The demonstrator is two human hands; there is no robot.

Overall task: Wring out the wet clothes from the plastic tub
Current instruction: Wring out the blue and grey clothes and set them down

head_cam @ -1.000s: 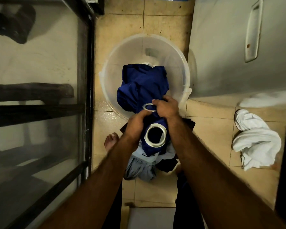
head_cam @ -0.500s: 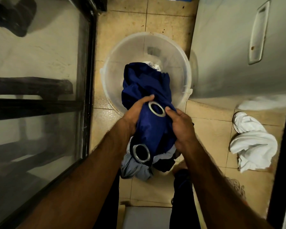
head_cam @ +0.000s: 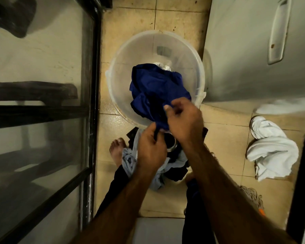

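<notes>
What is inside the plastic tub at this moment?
A bunched blue cloth lies in the plastic tub, with a bit of white cloth peeking out behind it. Anything beneath the blue cloth is hidden.

- Bare along both forearms [head_cam: 123, 199], from left hand [head_cam: 151, 150] and right hand [head_cam: 185, 120] back to the near edge.
- Clad in dark trousers [head_cam: 113, 187], close to black, on both legs, reaching down to the ankle.
- Barefoot: left foot [head_cam: 117, 150] uncovered, toes showing; right foot [head_cam: 189, 177] mostly hidden.
</notes>
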